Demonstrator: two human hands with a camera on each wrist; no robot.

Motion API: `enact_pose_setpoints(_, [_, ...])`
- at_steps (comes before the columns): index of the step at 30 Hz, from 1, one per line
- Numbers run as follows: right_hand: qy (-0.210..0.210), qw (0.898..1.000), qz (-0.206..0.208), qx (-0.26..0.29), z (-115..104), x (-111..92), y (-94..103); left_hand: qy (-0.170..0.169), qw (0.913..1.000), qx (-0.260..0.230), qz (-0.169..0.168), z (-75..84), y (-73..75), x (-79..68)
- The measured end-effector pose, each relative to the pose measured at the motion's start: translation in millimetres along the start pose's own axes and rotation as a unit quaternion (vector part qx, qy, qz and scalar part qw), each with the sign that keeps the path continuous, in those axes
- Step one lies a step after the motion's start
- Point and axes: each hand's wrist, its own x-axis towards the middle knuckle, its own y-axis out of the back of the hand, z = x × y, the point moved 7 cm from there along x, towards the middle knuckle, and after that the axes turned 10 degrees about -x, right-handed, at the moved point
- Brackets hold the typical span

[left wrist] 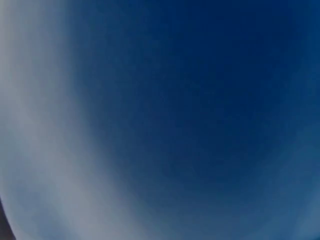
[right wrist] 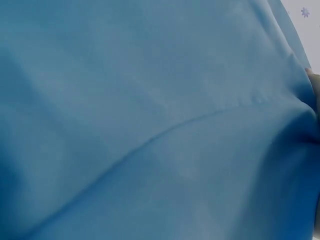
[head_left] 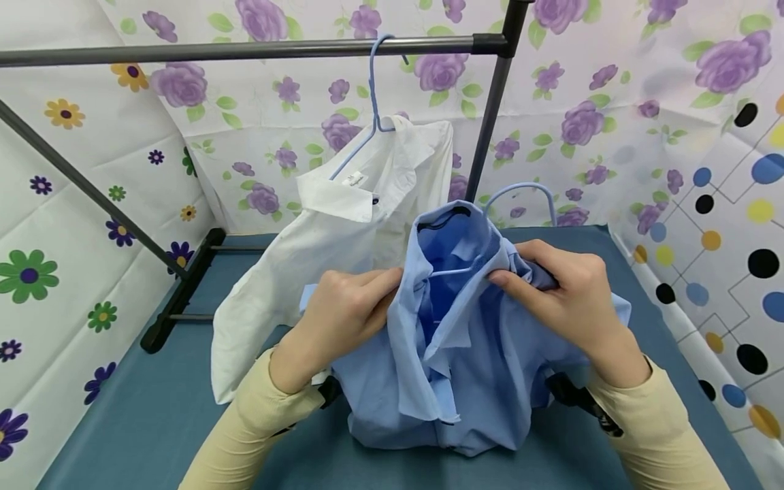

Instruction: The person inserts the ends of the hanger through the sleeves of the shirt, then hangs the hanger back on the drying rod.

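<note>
A light blue shirt (head_left: 490, 381) with an open collar is held up over the table. My left hand (head_left: 343, 313) grips its left side by the collar, the fingertips partly hidden behind the cloth. On the other side my right hand (head_left: 569, 292) pinches the cloth near the collar, thumb in front. A blue hanger (head_left: 520, 185) is partly inside the shirt, its hook above the right shoulder and a bar showing in the neck opening. Blurred blue cloth fills the left wrist view. Shirt cloth (right wrist: 150, 100) with a seam fills most of the right wrist view.
A white shirt (head_left: 349, 238) hangs on another blue hanger (head_left: 374, 82) from the dark metal rack rail (head_left: 245, 52), just behind the blue shirt. The rack's foot (head_left: 184, 292) stands on the blue-green tabletop (head_left: 135, 408). Patterned sheets (head_left: 612, 170) enclose the table.
</note>
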Motion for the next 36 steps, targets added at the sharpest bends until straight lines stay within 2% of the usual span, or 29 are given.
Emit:
enact_pose_setpoints(9, [-0.034,0.999,-0.001,-0.007,14.8,-5.2,15.0,0.018,0.9991,-0.025,0.028,-4.7,13.4,-1.8])
enact_pose_setpoints(18, [-0.039,0.999,0.002,-0.023,24.0,-9.8,26.2,0.033,0.9983,-0.023,0.041,-9.1,25.1,-5.0])
enact_pose_setpoints(26, [-0.057,0.997,0.029,-0.039,39.7,-17.0,39.8,0.042,0.9969,-0.027,0.061,-12.5,36.3,-7.1])
enact_pose_setpoints(31, [-0.062,0.997,0.028,-0.029,45.0,-20.8,45.2,0.039,0.9965,-0.029,0.069,-14.8,40.3,-8.6])
enact_pose_setpoints(36, [-0.039,0.999,0.028,0.014,40.8,-20.5,44.9,0.034,0.9964,-0.025,0.074,-14.9,41.8,-8.6])
